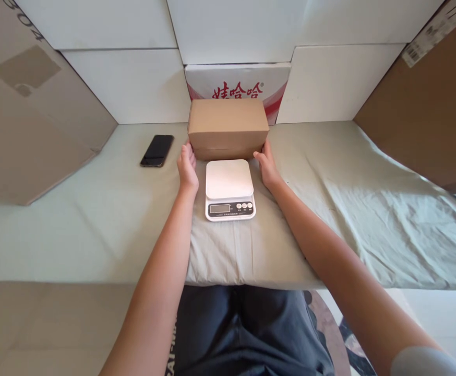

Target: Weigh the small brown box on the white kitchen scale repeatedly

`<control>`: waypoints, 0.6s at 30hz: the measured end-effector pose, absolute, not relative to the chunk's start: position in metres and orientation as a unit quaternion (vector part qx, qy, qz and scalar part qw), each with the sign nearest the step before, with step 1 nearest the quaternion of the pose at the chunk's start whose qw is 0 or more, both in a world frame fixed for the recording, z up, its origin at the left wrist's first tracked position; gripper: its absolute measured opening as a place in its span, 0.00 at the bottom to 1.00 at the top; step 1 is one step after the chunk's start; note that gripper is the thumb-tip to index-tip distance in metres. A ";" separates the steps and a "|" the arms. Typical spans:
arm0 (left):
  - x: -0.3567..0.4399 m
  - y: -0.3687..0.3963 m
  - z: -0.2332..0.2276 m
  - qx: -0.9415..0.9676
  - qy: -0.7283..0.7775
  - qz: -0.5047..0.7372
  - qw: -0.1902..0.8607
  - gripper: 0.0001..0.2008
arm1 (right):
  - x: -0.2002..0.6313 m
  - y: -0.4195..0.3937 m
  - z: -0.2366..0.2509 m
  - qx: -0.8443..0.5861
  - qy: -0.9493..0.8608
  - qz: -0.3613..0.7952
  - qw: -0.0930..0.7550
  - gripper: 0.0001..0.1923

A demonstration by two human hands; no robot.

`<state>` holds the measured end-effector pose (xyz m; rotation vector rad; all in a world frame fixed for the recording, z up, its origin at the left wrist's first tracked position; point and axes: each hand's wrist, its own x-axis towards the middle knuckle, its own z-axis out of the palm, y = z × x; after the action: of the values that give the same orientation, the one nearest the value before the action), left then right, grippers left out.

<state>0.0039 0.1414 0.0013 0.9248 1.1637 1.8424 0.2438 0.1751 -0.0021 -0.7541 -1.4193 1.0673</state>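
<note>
A closed brown cardboard box (228, 121) sits just behind a white kitchen scale (230, 180). My left hand (188, 163) presses against the box's left side, its fingers partly hidden behind the near corner. On the opposite side, my right hand (266, 163) grips the box's right edge with the thumb toward the front. Between my forearms, the scale's platform is bare. Its dark display and several round buttons face me.
Left of my left hand, a black smartphone (157, 151) lies on the pale green cloth (106, 230). Large cardboard panels stand at left (36, 120) and right (423, 104). White boxes form the back wall, including a carton with red lettering (238, 81).
</note>
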 end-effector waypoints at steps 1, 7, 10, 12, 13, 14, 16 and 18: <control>0.003 0.141 0.003 0.363 0.452 0.726 0.369 0.33 | 0.242 0.172 0.002 -0.314 -0.607 0.449 0.576 0.35; 0.002 0.113 0.024 0.403 0.444 0.747 0.287 0.39 | 0.240 0.140 0.029 -0.279 -0.624 0.418 0.599 0.35; 0.007 0.079 0.031 0.400 0.441 0.758 0.265 0.46 | 0.249 0.110 0.035 -0.289 -0.633 0.405 0.593 0.36; 0.012 0.057 0.031 0.388 0.453 0.758 0.263 0.47 | 0.256 0.090 0.033 -0.301 -0.629 0.403 0.593 0.36; 0.014 0.047 0.030 0.386 0.464 0.752 0.265 0.47 | 0.259 0.080 0.031 -0.306 -0.622 0.405 0.595 0.34; 0.016 0.039 0.028 0.386 0.475 0.745 0.268 0.46 | 0.260 0.072 0.029 -0.312 -0.612 0.408 0.602 0.32; 0.019 0.026 0.023 0.385 0.492 0.733 0.270 0.45 | 0.261 0.060 0.026 -0.324 -0.590 0.414 0.613 0.28; 0.021 0.017 0.019 0.372 0.501 0.736 0.263 0.45 | 0.259 0.053 0.025 -0.330 -0.582 0.421 0.613 0.26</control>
<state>0.0212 0.0171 0.0188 1.0073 1.3553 1.9903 0.2586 0.0528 0.0253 -0.7608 -1.3428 0.9702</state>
